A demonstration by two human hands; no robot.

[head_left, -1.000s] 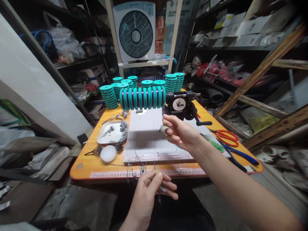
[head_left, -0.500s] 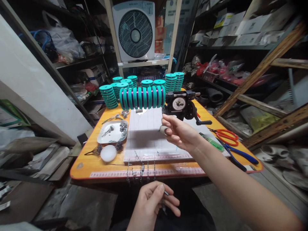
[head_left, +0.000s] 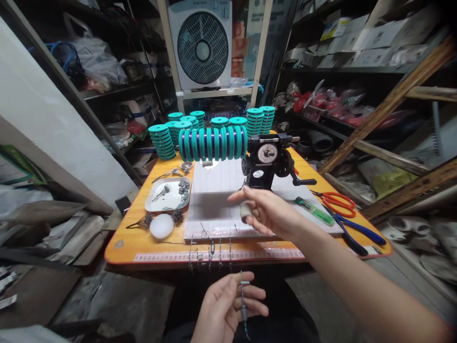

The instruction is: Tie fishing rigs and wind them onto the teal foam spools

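Observation:
My left hand (head_left: 232, 302) is low in front of the table's near edge, palm up with fingers apart; a thin line with a small grey weight (head_left: 244, 312) hangs across its fingers. Over the white board (head_left: 210, 205), my right hand (head_left: 262, 209) has its index finger stretched out and the others curled, with a pale ring-like piece (head_left: 245, 211) around a finger. Behind it stands a black crank winder (head_left: 266, 159) beside a horizontal row of teal spools (head_left: 213, 144). Several short rigged lines (head_left: 213, 248) hang over the near edge.
On the left are a white tray (head_left: 149, 204) of small metal parts and a round white lid (head_left: 162, 226). Red-handled scissors (head_left: 339, 204), blue-handled pliers (head_left: 362, 230) and a green tool (head_left: 316, 212) lie right. Teal spool stacks (head_left: 162, 143) and a fan (head_left: 203, 47) stand behind.
My right hand has moved down, away from the spools, and its index finger has straightened. The fingers of my left hand have opened, showing the line and weight across them.

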